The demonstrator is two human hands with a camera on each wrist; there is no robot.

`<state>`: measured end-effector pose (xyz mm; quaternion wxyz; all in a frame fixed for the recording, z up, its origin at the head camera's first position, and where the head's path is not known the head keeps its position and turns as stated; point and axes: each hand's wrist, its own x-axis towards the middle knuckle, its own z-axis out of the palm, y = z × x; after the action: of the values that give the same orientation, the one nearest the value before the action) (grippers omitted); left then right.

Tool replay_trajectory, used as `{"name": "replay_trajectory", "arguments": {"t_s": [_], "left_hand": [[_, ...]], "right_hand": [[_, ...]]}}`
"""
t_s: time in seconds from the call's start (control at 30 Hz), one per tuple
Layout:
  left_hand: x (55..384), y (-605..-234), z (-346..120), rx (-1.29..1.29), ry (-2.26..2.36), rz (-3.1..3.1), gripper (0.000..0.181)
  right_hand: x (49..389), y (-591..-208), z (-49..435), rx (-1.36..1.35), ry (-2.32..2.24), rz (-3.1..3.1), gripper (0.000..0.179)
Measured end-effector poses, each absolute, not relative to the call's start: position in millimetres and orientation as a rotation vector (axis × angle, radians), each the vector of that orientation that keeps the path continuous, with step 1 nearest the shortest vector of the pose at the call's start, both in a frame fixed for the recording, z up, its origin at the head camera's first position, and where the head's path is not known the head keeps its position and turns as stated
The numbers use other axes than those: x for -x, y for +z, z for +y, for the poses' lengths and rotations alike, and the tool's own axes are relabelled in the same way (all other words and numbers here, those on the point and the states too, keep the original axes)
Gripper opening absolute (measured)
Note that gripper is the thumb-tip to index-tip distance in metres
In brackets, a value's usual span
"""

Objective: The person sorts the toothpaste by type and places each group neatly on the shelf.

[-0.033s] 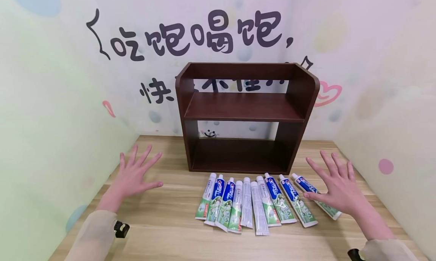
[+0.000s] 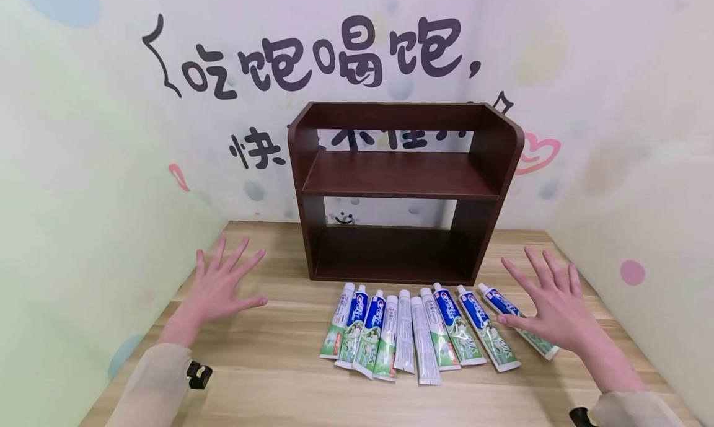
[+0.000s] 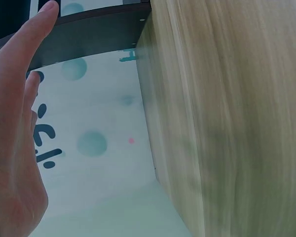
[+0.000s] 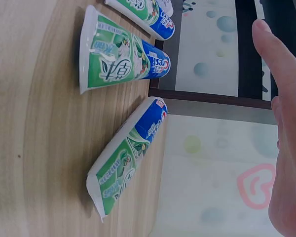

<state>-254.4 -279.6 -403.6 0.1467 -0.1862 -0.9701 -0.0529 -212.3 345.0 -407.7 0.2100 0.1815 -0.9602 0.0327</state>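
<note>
Nothing moved; only the head view shows all ten toothpaste tubes (image 2: 404, 335).

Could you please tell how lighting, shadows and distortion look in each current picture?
Head view: bright, fairly even light, a soft shadow on the table near the right hand; left wrist view: dimmer, with a cooler tint, the edge of the shelf slightly bowed; right wrist view: also dimmer, soft shadows beside the toothpaste tubes.
</note>
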Motion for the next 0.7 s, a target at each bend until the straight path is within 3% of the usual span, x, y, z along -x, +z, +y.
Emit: {"name": "replay_trajectory", "arguments": {"t_s": [0.37,0.7], "left_hand": [[255.1,-400.5,-281.6,0.538,-0.184,-2.775,0.094],[272.8,-373.6,-281.2,0.543,-0.194,-2.76,0.095]], "right_hand": [[210.1,-411.7,349.8,-0.506,0.115,-2.669,0.107],[214.7,-407.3,350.3,-0.487,0.139,-2.667,0.107]]}}
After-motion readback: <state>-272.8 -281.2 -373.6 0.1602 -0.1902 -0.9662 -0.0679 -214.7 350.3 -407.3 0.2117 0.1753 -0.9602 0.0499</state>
